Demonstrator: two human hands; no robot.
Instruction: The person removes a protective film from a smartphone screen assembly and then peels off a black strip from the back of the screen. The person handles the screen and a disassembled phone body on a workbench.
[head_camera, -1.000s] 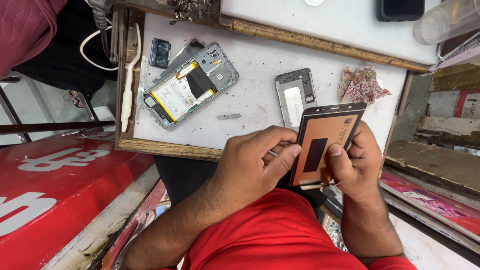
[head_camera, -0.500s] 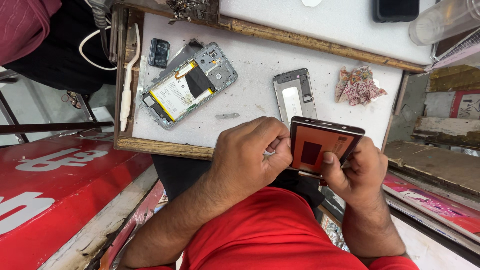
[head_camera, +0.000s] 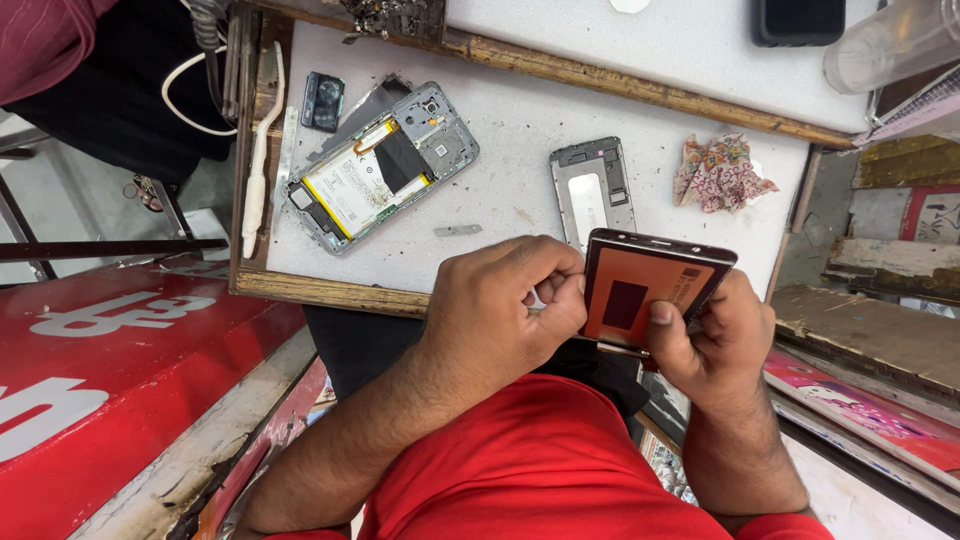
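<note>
Right hand (head_camera: 715, 340) gripped copper-backed phone panel (head_camera: 650, 290); left hand (head_camera: 505, 305) pinched its left edge, apparently prying. Next likely needed careful separation. Opened phone (head_camera: 375, 170) lay far left on bench (head_camera: 520, 130).

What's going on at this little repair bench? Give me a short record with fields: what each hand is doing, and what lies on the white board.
Left hand: curled fingers pressed at the left edge of the screen panel
Right hand: grips the panel's right side, thumb on its orange back
Panel: tilted, raised off the white board
On board, left: opened phone body, battery showing
On board, middle: grey metal frame, small metal strip
On board, right: crumpled patterned wrapper
Left rim: white plastic tool
</note>
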